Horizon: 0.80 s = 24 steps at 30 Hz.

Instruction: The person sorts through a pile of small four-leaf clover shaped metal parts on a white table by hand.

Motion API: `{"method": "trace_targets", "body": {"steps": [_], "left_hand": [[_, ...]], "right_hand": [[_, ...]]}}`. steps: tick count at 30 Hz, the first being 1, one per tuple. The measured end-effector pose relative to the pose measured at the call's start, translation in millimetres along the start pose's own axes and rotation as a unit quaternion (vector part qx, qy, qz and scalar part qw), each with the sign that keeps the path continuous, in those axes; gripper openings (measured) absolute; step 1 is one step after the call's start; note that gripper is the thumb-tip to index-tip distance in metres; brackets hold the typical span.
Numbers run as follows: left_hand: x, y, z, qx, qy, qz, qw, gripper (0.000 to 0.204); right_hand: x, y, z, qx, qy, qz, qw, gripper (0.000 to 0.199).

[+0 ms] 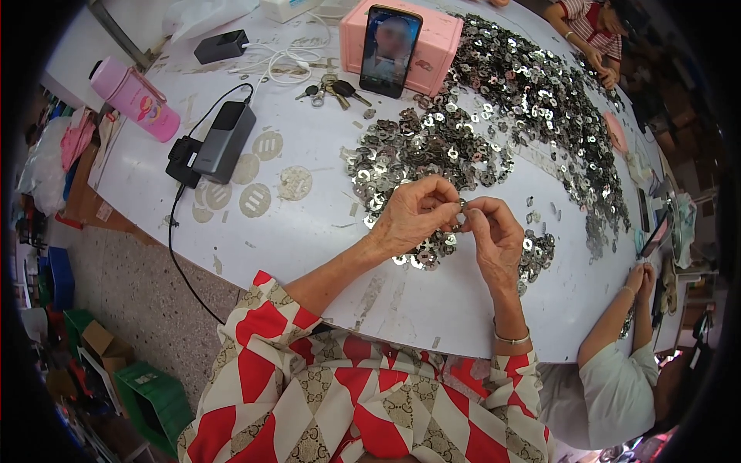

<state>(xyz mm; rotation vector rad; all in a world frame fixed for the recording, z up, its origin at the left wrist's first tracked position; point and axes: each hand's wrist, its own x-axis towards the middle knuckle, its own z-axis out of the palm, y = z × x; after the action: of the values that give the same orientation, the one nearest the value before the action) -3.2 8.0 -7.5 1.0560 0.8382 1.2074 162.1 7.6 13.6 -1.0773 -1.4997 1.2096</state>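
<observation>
My left hand [407, 214] and my right hand [498, 241] meet above the white table, fingertips pinched close together. A small dark metal piece [462, 204] shows between them; its exact shape is too small to tell. Just beyond my fingers spreads a heap of small shiny ring-like metal pieces [424, 147]. More of these pieces lie beneath my hands, partly hidden by them. To the right of my right hand is a smaller heap of metal pieces [538, 253].
A phone [390, 50] leans on a pink box [444, 46], with keys [336, 89] nearby. Power bank [225, 141], cable and pink bottle [139, 102] stand left. A large metal-piece pile [532, 85] extends far right. Two people sit at the right and far right edges.
</observation>
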Motion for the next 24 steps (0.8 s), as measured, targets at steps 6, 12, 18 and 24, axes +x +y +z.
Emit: {"method": "trace_targets", "body": {"steps": [6,12,18,24], "left_hand": [[0.1,-1.2,0.4,-0.016,0.000,-0.003,1.000,0.011],[0.4,-0.8,-1.0,-0.038,-0.002,-0.004,0.999,0.010],[0.2,-1.6,-2.6,-0.049,0.006,0.006,0.999,0.010],[0.8,-3.6,-2.8,-0.021,0.007,0.033,0.999,0.011]], "right_hand": [[0.4,3.9,-4.2,0.017,-0.006,-0.003,1.000,0.011],[2.6,3.5,-7.3,0.052,0.001,0.028,0.998,0.011],[2.8,4.8,-8.4,0.087,-0.012,0.047,0.995,0.013],[2.0,1.6,-9.3,0.083,-0.016,0.066,0.994,0.016]]}}
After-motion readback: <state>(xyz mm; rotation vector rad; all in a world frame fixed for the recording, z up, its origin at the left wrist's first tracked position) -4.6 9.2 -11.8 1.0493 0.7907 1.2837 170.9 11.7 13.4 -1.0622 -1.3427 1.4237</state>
